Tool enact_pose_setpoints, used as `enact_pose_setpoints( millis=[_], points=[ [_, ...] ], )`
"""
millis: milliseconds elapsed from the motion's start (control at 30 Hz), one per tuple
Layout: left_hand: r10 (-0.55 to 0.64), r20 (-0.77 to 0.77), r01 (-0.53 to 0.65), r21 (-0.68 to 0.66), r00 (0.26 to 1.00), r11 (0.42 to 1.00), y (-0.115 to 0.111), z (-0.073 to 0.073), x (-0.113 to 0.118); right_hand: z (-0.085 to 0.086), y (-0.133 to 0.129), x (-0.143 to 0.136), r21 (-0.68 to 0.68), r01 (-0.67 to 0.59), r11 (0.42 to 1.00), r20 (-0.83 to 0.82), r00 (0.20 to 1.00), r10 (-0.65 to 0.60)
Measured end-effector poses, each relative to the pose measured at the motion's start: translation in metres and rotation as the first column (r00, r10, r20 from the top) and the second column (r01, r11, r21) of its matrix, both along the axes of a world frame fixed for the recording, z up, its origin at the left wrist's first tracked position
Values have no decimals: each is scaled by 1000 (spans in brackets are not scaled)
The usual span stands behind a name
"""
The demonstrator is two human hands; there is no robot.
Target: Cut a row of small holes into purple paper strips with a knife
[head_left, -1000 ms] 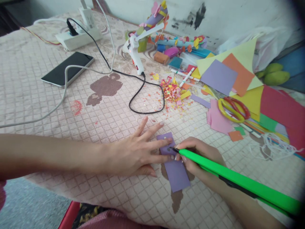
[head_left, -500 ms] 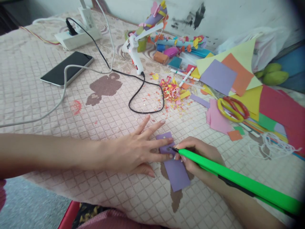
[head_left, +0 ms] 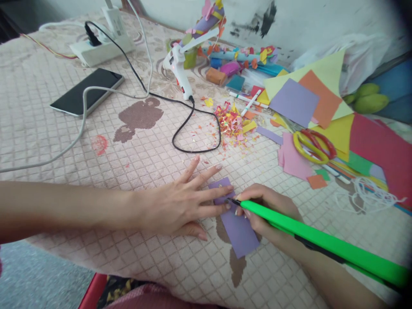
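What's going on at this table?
A person's left hand is spread flat, two fingers lying across a purple paper strip on the patterned cloth. The right hand grips a green tool, its dark tip at the strip between those fingers. Beyond the hands, a white glue gun stands near a pile of paper scraps; scissors lie among colored paper sheets.

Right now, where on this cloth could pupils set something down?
Mostly bare cloth lies between the left forearm, white cable and looped black cord, and between the right hand and white string. Farther back on the right, paper scraps and coloured sheets crowd together.
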State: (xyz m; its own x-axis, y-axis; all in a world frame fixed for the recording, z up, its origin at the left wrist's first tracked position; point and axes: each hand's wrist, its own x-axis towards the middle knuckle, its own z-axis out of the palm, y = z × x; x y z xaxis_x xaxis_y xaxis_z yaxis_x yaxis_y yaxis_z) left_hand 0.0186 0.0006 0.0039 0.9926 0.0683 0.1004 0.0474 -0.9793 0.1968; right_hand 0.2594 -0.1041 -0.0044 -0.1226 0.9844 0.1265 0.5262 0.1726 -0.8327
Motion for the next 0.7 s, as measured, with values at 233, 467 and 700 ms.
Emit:
enact_pose_setpoints(
  millis=[233,467,700],
  points=[
    [15,-11,-15,37,1000,999,-1,-2,0,-1,0,-2,14,22,1000,12,1000,-22],
    [9,-38,-7,42,999,999,-3,0,1,4,0,-4,19,29,999,19,999,-30],
    [18,-18,-18,24,1000,1000,-3,-1,1,0,0,-4,13,43,999,5,999,-43]
  ],
)
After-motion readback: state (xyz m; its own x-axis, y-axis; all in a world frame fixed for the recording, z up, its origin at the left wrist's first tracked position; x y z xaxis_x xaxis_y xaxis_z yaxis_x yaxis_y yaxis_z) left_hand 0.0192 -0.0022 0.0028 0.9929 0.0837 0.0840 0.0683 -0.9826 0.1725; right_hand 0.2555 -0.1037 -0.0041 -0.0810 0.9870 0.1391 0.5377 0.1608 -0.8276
